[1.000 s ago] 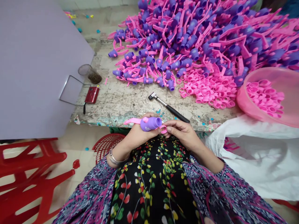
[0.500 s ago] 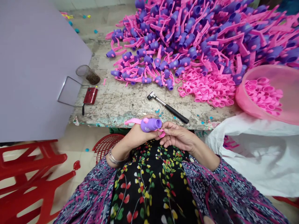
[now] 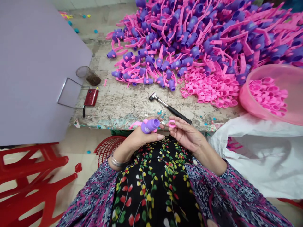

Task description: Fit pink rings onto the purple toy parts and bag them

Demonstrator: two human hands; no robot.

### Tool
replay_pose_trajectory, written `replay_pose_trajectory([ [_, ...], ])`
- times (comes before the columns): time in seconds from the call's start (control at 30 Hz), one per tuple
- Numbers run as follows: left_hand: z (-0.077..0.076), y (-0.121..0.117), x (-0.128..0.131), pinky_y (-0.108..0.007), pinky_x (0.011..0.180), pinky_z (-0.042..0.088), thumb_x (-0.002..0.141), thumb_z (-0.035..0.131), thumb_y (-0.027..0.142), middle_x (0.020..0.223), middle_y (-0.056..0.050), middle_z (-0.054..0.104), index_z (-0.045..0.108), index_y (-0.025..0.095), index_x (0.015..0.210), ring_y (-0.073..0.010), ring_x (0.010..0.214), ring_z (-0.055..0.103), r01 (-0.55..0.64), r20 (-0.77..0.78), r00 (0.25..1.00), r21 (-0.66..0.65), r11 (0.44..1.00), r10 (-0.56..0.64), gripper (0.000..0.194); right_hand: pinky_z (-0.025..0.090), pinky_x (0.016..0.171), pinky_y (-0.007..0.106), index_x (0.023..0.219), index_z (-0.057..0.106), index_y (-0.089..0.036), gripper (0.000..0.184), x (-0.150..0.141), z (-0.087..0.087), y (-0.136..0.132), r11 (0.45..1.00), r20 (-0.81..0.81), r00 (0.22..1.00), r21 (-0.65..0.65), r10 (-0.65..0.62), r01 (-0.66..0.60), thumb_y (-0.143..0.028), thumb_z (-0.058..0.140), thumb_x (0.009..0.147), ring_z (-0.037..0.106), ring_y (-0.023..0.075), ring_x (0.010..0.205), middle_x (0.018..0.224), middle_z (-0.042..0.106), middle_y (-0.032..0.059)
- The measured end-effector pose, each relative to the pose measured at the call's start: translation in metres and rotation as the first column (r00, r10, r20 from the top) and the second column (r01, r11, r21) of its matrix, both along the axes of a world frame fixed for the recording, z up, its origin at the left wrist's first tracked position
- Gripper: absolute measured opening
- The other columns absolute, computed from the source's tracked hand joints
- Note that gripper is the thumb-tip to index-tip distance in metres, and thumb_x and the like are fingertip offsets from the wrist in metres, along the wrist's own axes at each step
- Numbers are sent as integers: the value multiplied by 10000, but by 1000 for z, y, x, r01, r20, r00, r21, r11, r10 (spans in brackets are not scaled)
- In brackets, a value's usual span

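Observation:
My left hand is closed around a purple plastic body with a pink handle-like arm sticking out to the left. The body's open threaded neck points up and to the right. Between the fingertips of my right hand is a small pink plastic ring, held just right of the neck and apart from it. Both hands are over my lap at the table's front edge. Beyond them lies a hammer with a black grip and a metal shaft.
A large heap of purple and pink parts covers the back of the worn table. Loose pink rings lie before it, beside a pink bowl of rings. Left are a glass, a red device and red stools.
My right hand has moved slightly right, carrying the pink ring away from the purple body. In my left hand the body has tilted so its neck faces more upward.

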State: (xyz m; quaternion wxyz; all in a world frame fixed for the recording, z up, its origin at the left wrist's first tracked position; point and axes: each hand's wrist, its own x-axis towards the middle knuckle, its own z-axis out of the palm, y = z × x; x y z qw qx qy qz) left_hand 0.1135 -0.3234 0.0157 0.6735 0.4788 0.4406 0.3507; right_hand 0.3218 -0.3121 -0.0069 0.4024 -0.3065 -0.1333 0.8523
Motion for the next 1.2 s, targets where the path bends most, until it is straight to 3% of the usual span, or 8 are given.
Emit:
replay_pose_trajectory([
  [0.13,-7,-1,1,-222,489,344,828,599,609,920,-62,699,673,173,1022,-69,535,450,-28,113,993,-22,999,30,483,600,798,214,1050,709,-207,291,-1,4,-2,999,-18,1000,42,-8,8,-187,782,770,714,106,799,878,735,-5],
  [0.23,-10,-2,5,-228,412,242,890,429,670,757,-51,672,663,146,1025,-65,443,379,-95,152,983,-92,991,108,590,589,850,227,1055,718,-209,306,-2,6,-3,997,-18,1000,79,19,-18,-204,801,760,722,114,841,885,741,-4],
  [0.33,-13,-3,5,-227,437,285,905,463,623,658,-13,610,656,151,944,-75,458,397,-103,115,986,-146,984,120,511,587,830,213,1055,725,-213,305,-2,8,-5,994,-22,998,97,53,-51,-218,805,761,723,107,823,878,745,-4],
  [0.47,-20,-6,3,-238,492,329,932,448,587,628,3,581,613,168,813,-84,490,412,-36,70,996,-130,991,45,466,582,750,179,1030,733,-206,285,-3,11,-6,993,7,998,100,60,-60,-223,812,756,701,84,750,843,733,-9],
  [0.67,-16,-9,4,-261,524,348,955,381,587,690,-23,649,642,170,875,-107,537,473,94,-25,995,-119,988,-98,498,575,707,157,975,748,-203,291,-3,13,-8,992,47,998,116,48,-53,-235,853,705,679,70,709,840,721,-21],
  [1.03,-10,-12,4,-288,543,302,956,346,604,538,-10,549,587,187,616,-112,507,397,105,-171,975,-204,973,-141,589,546,671,183,962,758,-239,290,-4,13,-8,982,152,988,179,27,-54,-234,851,688,615,79,688,803,675,-23],
  [1.2,-9,-11,4,-292,540,294,963,327,598,507,-2,513,567,197,584,-112,496,388,104,-234,961,-197,975,-150,601,539,689,195,955,761,-250,260,-5,10,-9,976,189,982,213,9,-50,-232,834,706,605,85,712,826,672,-21],
])
